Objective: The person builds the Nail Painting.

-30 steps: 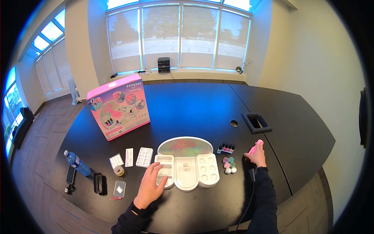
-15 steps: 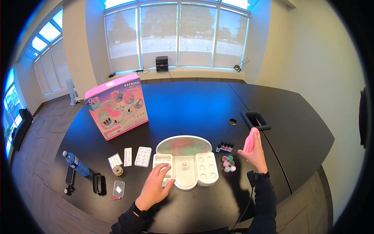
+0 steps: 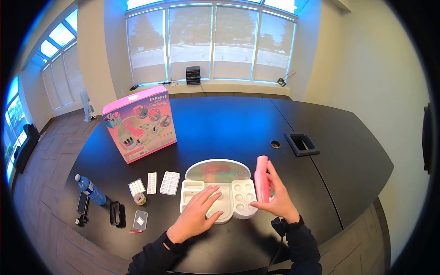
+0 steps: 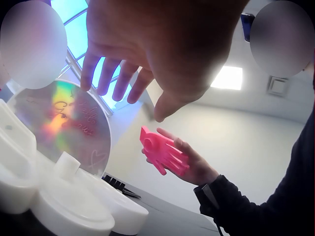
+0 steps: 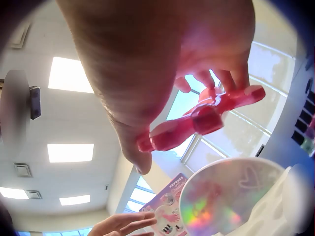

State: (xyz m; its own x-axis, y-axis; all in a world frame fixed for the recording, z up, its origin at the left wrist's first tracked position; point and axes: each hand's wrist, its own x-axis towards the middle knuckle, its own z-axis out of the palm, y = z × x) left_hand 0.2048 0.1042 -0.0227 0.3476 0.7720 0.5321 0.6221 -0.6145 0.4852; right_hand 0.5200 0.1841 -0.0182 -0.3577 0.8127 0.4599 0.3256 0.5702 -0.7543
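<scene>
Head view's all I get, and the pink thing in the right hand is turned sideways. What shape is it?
Observer: The left wrist view shows that the pink thing in the right hand is shaped like a hand, with separate fingers.

Operator: Cool! Which way do the pink fingers point?

Observer: Back toward the wrist of the person's hand holding it, in the left wrist view.

Operator: And is the left hand touching that white post?

Observer: No, the left wrist view shows a gap between its fingertips and the post.
</scene>
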